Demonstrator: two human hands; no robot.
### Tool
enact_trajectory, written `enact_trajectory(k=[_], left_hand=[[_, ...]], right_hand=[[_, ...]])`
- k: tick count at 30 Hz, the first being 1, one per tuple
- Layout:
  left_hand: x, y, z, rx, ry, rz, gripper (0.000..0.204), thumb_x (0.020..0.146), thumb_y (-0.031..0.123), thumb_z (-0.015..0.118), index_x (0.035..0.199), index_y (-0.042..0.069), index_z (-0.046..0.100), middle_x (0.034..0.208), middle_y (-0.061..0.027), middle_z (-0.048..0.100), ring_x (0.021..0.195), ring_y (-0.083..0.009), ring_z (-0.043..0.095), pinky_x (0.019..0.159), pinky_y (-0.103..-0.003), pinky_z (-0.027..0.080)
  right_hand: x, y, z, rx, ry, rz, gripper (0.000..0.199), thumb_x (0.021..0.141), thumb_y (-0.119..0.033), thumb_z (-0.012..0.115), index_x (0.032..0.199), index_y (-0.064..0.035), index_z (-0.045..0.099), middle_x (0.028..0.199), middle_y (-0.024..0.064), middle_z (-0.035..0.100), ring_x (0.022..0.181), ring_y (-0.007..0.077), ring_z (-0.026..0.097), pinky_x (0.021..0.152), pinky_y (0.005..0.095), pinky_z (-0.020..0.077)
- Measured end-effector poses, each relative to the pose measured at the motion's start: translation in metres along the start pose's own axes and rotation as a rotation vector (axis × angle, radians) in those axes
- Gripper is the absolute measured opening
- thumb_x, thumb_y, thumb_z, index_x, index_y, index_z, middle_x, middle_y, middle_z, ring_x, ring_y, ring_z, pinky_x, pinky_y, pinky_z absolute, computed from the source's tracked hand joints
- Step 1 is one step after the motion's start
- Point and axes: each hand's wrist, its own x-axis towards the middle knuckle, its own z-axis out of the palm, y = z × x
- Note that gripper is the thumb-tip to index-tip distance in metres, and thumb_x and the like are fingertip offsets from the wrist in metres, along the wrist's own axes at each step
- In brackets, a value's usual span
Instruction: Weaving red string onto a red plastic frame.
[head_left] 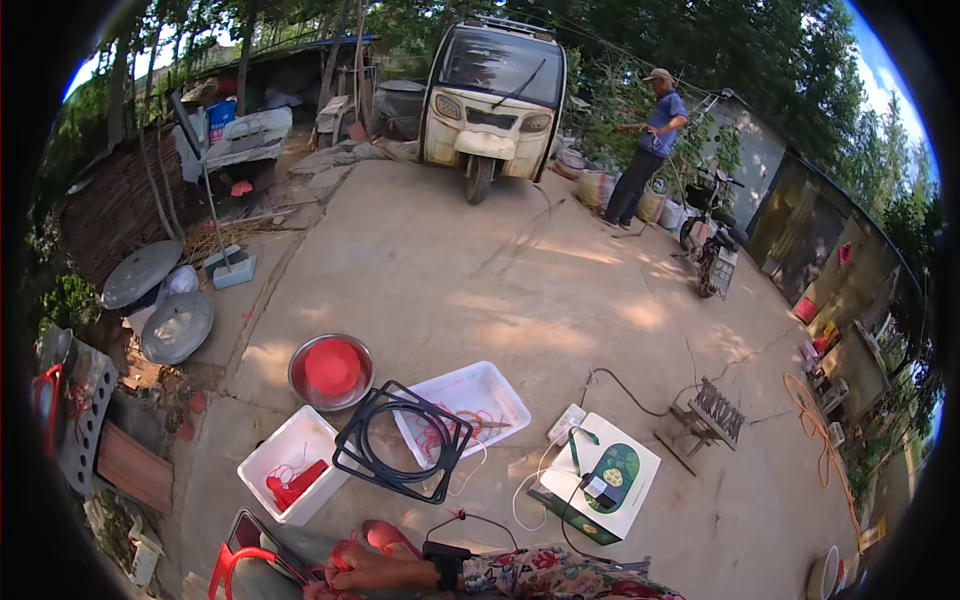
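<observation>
At the lower edge my right hand (375, 568) is closed, its fingers bent on thin red string (345, 552). A black band (447, 572) circles that wrist below a floral sleeve (540, 572). My left hand (317, 589) shows only partly beside it, fingers bent in; what they hold is hidden. Close by stands a white foam box (258, 462) with a red bundle (298, 486) and loose red string. A black square frame (462, 440) with a coiled black tube (372, 462) overlaps a white tray (512, 408) holding red string and a wooden-handled tool.
A metal basin (292, 375) holds something red (332, 368). Rightward are a white-and-green box (632, 455), a power strip (566, 424), cables and a small stool-like rack (712, 415). A white three-wheeler (490, 110), a standing person (650, 145) and a scooter (715, 245) are farther off.
</observation>
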Motion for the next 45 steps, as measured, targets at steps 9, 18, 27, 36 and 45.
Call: enact_trajectory(k=[9,18,27,36,45], left_hand=[[0.004,-0.002,0.001,0.024,0.136,0.211,0.017,0.084,0.015,0.057,0.089,0.001,0.063,0.088,-0.0098,0.061,0.086,-0.0231,0.058,0.078,-0.034,0.047],[0.013,0.017,-0.006,-0.567,-0.18,-0.19,0.015,0.084,0.015,0.058,0.087,0.001,0.055,0.083,-0.0079,0.056,0.083,-0.0195,0.057,0.076,-0.031,0.047],[0.011,0.029,-0.006,-0.696,-0.199,-0.235,0.016,0.082,0.008,0.059,0.096,0.002,0.054,0.093,-0.0071,0.055,0.087,-0.0162,0.055,0.082,-0.028,0.044],[0.012,-0.01,-0.011,-0.696,-0.275,-0.264,0.024,0.082,0.004,0.063,0.104,0.002,0.053,0.088,-0.0087,0.06,0.071,-0.0176,0.059,0.062,-0.026,0.05],[0.011,0.014,0.0,-0.755,-0.079,-0.19,0.015,0.083,0.006,0.062,0.096,0.006,0.055,0.086,-0.0054,0.059,0.072,-0.014,0.057,0.064,-0.023,0.048]], right_hand=[[-0.003,-0.011,-0.01,0.048,-0.071,0.033,0.028,0.081,-0.025,0.053,0.096,-0.0011,0.058,0.09,0.0077,0.061,0.092,0.0179,0.057,0.083,0.0292,0.0436],[0.015,-0.006,-0.002,1.192,-0.136,0.231,0.032,0.093,-0.036,0.055,0.07,-0.0161,0.043,0.051,-0.0072,0.033,0.036,0.0023,0.025,0.032,0.0223,0.0127],[0.031,-0.046,0.022,1.099,0.185,0.017,0.024,0.092,-0.031,0.058,0.077,-0.0147,0.05,0.05,-0.0081,0.032,0.039,0.0017,0.026,0.034,0.0229,0.016],[0.042,-0.009,0.051,1.063,0.332,-0.107,0.022,0.094,-0.026,0.055,0.077,-0.0119,0.05,0.054,-0.0078,0.036,0.042,0.0002,0.028,0.036,0.0205,0.0213],[-0.017,0.008,0.023,0.533,0.408,-0.089,0.024,0.093,-0.028,0.055,0.089,-0.0053,0.06,0.077,0.0013,0.059,0.067,0.0085,0.055,0.059,0.0221,0.0438]])
